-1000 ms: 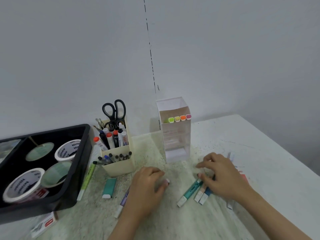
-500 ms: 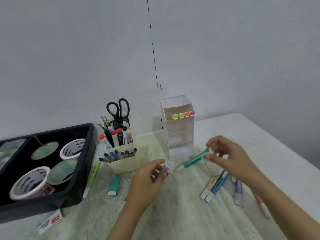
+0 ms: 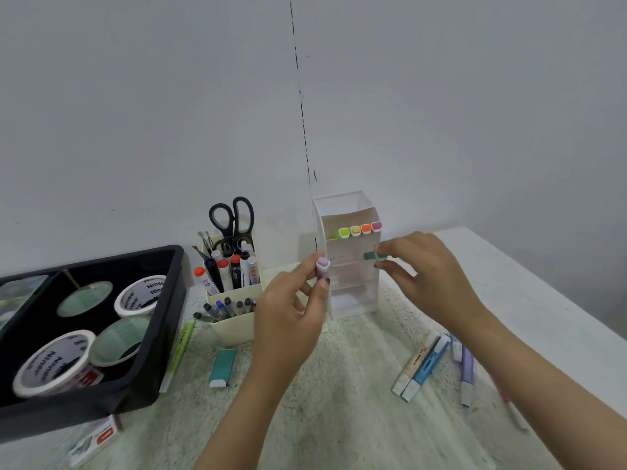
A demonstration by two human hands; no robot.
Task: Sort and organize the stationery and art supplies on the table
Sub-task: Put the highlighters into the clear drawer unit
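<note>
The left hand (image 3: 288, 320) and the right hand (image 3: 431, 269) are slender, each on a bare forearm (image 3: 529, 374) reaching to the lower edge of view; the short, rounded fingernails (image 3: 326, 282) wear a dark polish

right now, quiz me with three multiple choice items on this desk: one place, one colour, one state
1. The scissors are: A in the tray, B in the cream holder, C flat on the table.
2. The marker in the left hand is: A purple, B orange, C black.
3. The right hand is: A empty, B flat on the table, C pinching a teal marker.
B: handles stand above the holder. A: its lilac cap shows. C: the teal end sits in its pinch.
</note>
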